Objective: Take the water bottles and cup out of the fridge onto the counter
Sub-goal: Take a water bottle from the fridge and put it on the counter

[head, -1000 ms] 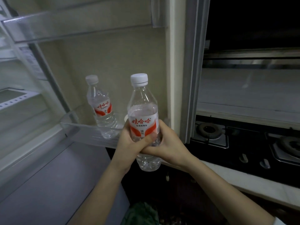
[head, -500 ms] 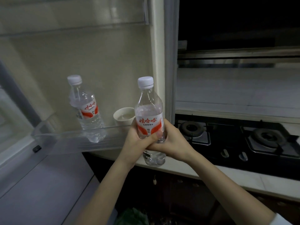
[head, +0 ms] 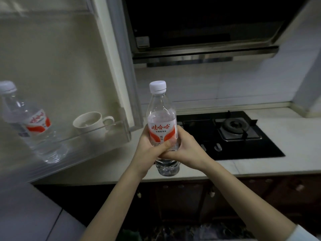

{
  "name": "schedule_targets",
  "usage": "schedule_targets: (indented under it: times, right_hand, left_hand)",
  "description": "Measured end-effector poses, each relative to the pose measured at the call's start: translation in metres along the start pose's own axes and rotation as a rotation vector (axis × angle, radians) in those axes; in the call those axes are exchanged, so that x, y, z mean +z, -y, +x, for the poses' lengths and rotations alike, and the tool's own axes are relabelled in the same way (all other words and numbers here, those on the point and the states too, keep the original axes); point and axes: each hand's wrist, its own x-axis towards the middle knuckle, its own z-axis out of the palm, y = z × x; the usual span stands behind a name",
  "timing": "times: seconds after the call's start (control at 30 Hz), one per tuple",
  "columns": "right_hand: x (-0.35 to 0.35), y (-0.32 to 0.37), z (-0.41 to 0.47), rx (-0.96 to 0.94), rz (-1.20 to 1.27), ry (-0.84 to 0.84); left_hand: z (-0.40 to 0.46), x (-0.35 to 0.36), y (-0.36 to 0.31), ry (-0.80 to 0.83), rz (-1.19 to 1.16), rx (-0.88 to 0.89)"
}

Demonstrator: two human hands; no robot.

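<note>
clear plastic water bottle (head: 163, 129) with white cap and red-and-white label; a second like it (head: 33, 124) in the door shelf; cream ceramic cup (head: 90, 125); black glass hob (head: 231, 136); pale table (head: 286, 164).

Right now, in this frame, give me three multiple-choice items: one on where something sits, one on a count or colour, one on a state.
1. Where is the cup?
A. On the stove
B. In the fridge door shelf
C. In the right hand

2. How many water bottles show?
A. One
B. Two
C. Three

3. What state is the held bottle in?
A. Upright, white cap on
B. Lying on the counter
C. Open and pouring

Answers:
1. B: the cup stands behind the clear shelf rail, right of the shelf bottle.
2. B: one is held and one is in the door shelf.
3. A: the left hand and right hand share a grip on its lower half, above the counter, with its cap on top.
</note>
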Motion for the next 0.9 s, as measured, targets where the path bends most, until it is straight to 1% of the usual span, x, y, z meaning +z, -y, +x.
schedule_targets:
  times: [0.27, 0.6, 0.9]
  right_hand:
    - [-0.033, -0.018, -0.032, 0.072, -0.014, -0.155]
    - [-0.071, -0.042, -0.078, 0.164, -0.017, -0.340]
    - [-0.127, -0.063, -0.126, 0.208, -0.023, -0.471]
  left_hand:
    - [0.005, 0.046, 0.007, 0.166, -0.011, -0.003]
    - [0.005, 0.106, 0.019, 0.395, -0.069, -0.051]
    - [0.007, 0.186, 0.032, 0.515, -0.084, -0.078]
